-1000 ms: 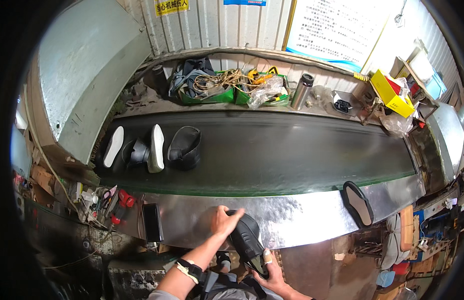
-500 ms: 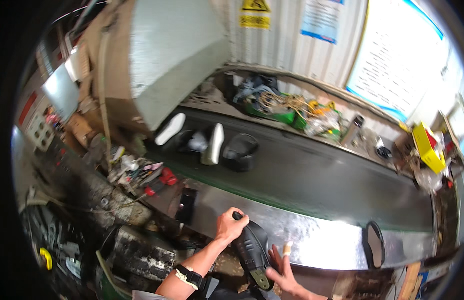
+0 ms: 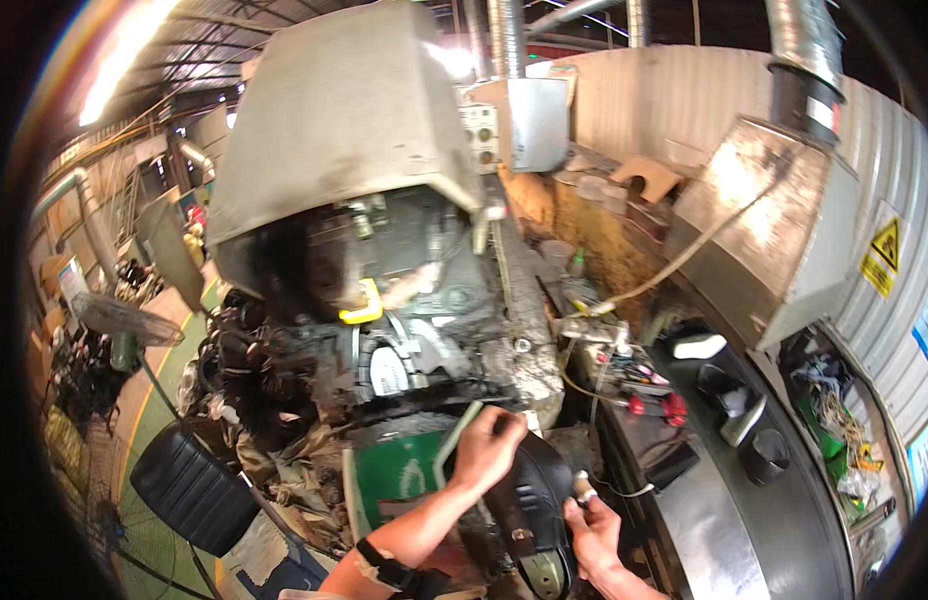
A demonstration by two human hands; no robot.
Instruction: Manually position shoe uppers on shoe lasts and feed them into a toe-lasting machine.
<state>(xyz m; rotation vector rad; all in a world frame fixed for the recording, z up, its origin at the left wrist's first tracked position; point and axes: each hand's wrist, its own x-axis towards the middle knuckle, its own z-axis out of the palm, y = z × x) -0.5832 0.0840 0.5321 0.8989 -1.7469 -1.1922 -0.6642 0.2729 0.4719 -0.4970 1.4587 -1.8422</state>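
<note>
Person has turned from conveyor belt (image 3: 784,525) to hooded machine (image 3: 344,130), so work has apparently shifted there; black shoe (image 3: 539,492) in front, left hand (image 3: 486,452) grasping far end, right hand (image 3: 595,537) alongside, grip unclear

The left fingers (image 3: 515,433) grip a black, leathery, rounded shoe (image 3: 537,492); the right fingers (image 3: 577,517) are beside it. Left of both stands a ribbed, black, padded chair (image 3: 196,487); right, a shiny silver metal tabletop (image 3: 706,525).
</note>
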